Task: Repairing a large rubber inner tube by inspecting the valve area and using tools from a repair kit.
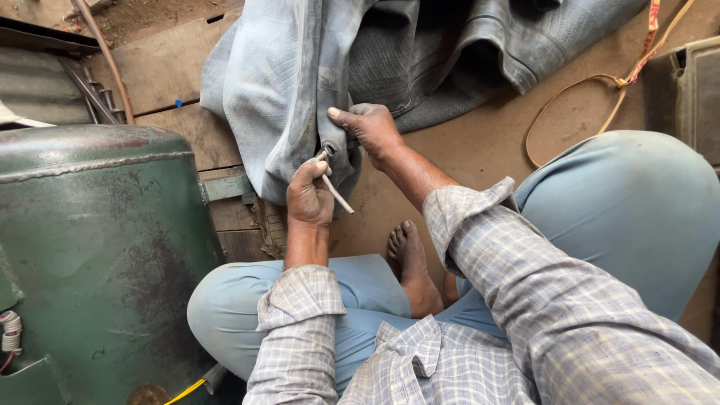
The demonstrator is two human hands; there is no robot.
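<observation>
Grey rubber fills the top of the view: a large, limp inner tube [300, 67], dusty and folded, draped over wooden floor planks [165, 82] from about eleven o'clock to one o'clock. At nine o'clock stands a dark green metal tank [97, 247], scuffed and rusty. The person sits cross-legged in pale blue trousers and a checked shirt, one bare foot [411, 262] showing at the centre.

At the middle of the view, the right hand [371, 129] pinches a fold of the tube between thumb and fingers, closed firmly on the rubber just at three o'clock of the valve [328, 150], a small round stub on the fold's edge. The left hand [309, 196], at six o'clock of the valve, is curled tight around a thin pale metal tool [335, 192] — its upper tip sits at the valve mouth, its lower end slants out toward four o'clock.

Judging by this, the work goes best if the right hand keeps the rubber taut and the valve steady, while the tool stays in line with the valve bore — tilting it might slip the tip or nick the rubber.

At two o'clock a tan strap [577, 90] loops across the brown floor.
</observation>
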